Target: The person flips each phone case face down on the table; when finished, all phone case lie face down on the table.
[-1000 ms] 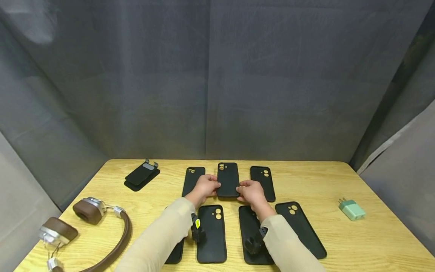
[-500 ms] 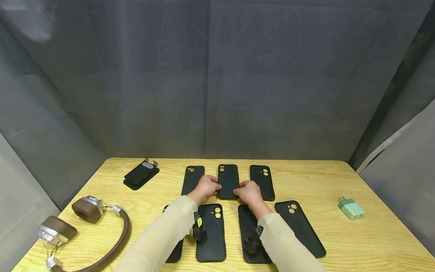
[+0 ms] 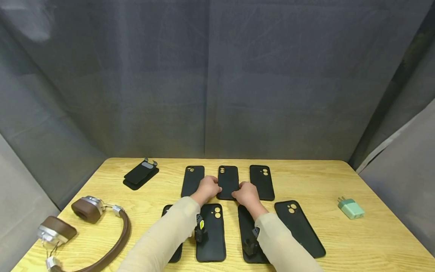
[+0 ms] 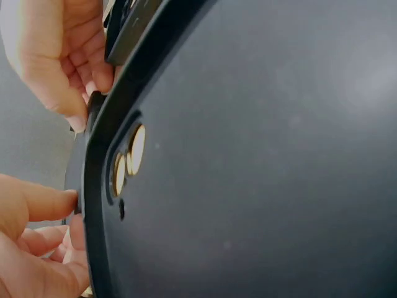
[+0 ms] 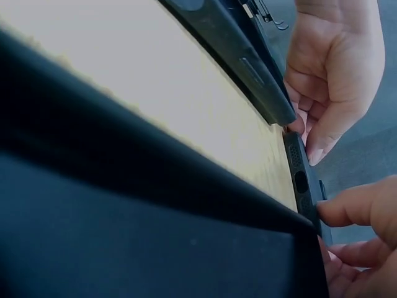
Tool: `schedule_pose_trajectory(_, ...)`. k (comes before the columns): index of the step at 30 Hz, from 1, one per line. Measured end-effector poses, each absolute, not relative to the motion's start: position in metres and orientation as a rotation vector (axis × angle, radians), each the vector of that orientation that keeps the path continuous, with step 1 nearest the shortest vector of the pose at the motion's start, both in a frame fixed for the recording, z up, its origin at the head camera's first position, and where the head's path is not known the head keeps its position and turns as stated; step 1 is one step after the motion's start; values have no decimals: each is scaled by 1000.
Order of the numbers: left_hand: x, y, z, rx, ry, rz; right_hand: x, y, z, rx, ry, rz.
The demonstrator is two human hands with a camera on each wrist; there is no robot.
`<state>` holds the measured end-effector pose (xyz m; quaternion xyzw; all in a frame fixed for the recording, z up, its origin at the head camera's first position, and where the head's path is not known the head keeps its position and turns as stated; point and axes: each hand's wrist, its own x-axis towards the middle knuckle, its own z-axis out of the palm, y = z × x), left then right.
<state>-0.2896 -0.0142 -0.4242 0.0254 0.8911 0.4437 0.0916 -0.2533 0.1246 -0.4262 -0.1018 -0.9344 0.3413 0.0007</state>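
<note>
A black phone case (image 3: 228, 183) with two camera holes lies in the middle of the back row, its holes at the upper left. By its left edge my left hand (image 3: 208, 187) pinches it between thumb and fingers. At the lower right edge, my right hand (image 3: 247, 194) holds it the same way. The right wrist view shows the held case's bottom edge (image 5: 299, 174), with its port opening, between the two hands. A nearer phone case (image 4: 248, 149) fills most of the left wrist view and hides part of the held one.
Phone cases flank the held one, left (image 3: 193, 181) and right (image 3: 262, 183). Several more form a front row (image 3: 210, 241) under the forearms. Brown headphones (image 3: 125, 234) and a black folded holder (image 3: 141, 174) lie left; a green charger (image 3: 351, 209) lies right.
The held phone case has come slightly down and toward me, nearly level with its neighbours. My right hand has shifted a little left along its lower edge.
</note>
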Motion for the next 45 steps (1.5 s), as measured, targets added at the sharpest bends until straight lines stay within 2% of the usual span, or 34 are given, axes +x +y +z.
schedule_pose_trajectory(25,-289,-12,-417,-25,2651,1306,-255,125,-420,-333,-2947,1121)
schedule_pose_trajectory(30,-288,-10,-412,70,2802,1300,-251,132,-412,-365,-2893,1227)
schedule_pose_trajectory(36,-290,1,-405,271,2793,1522,-250,152,-391,-344,-2848,1273)
schedule_pose_trajectory(45,-290,29,-398,334,2581,1654,-249,183,-374,-333,-2827,1285)
